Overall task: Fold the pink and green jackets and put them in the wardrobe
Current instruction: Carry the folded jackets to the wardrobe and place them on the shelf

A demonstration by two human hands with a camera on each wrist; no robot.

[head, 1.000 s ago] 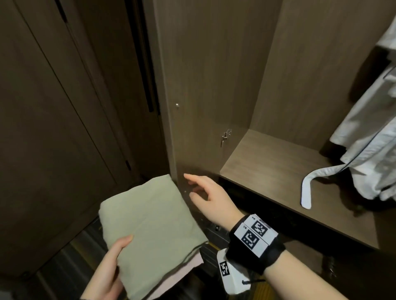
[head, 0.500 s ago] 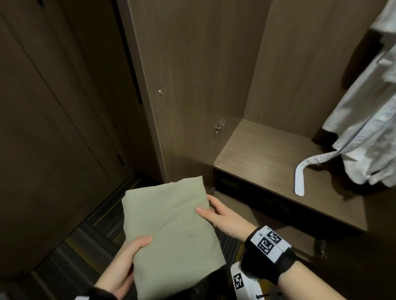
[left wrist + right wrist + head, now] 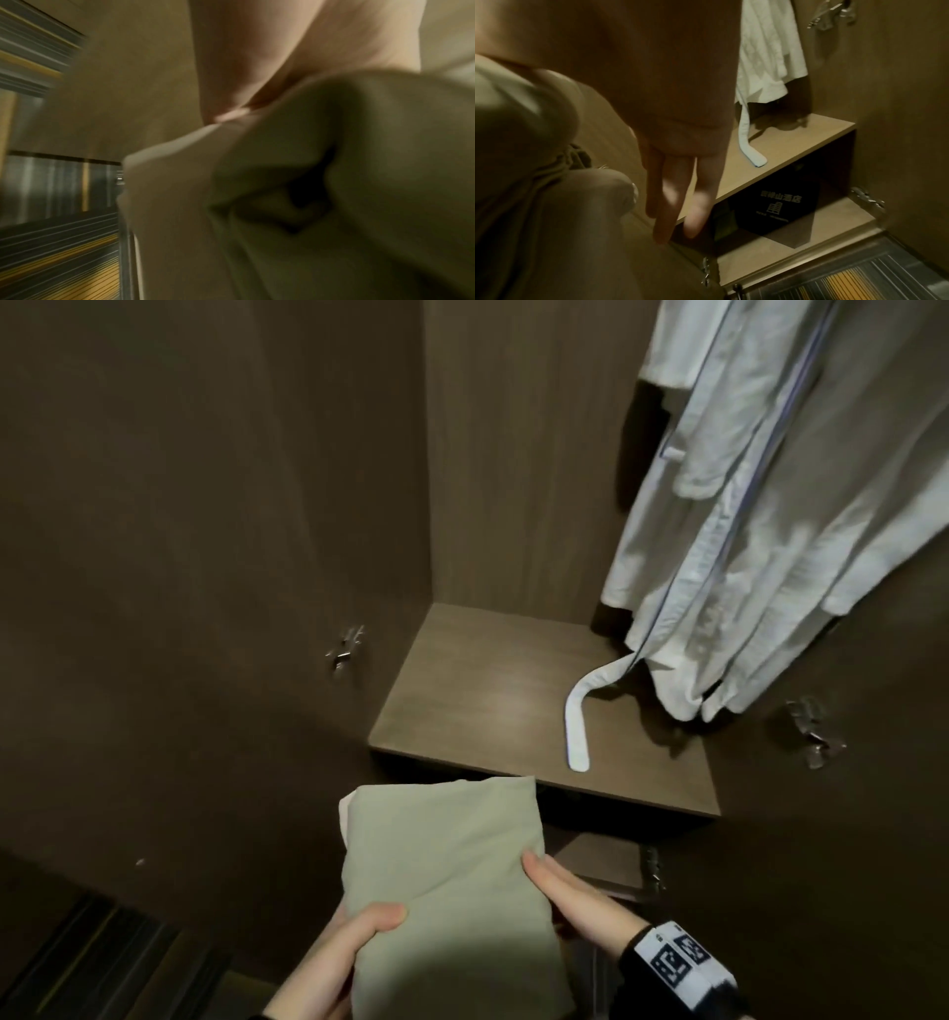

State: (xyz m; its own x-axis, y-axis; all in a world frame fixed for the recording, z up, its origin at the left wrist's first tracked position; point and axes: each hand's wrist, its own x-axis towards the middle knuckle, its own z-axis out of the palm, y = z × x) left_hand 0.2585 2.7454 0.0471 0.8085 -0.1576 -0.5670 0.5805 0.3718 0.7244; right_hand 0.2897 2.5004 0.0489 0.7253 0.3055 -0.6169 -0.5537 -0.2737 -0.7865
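Note:
The folded green jacket lies on top of the folded pink jacket, of which only a pale edge shows at the far left corner. My left hand grips the stack's near left edge, thumb on top. My right hand touches the right edge with the thumb laid on the green cloth. In the right wrist view its fingers are straight beside the cloth. The stack hangs in the air just before the front edge of the wardrobe shelf.
A white robe hangs at the right of the wardrobe, its belt trailing over the shelf's right half. Door hinges sit on the side walls. A black bag stands in the compartment under the shelf.
The stack has moved right and forward, up to the shelf's front edge. My right hand left the wardrobe side and came to the stack's right edge. The left hand kept its grip.

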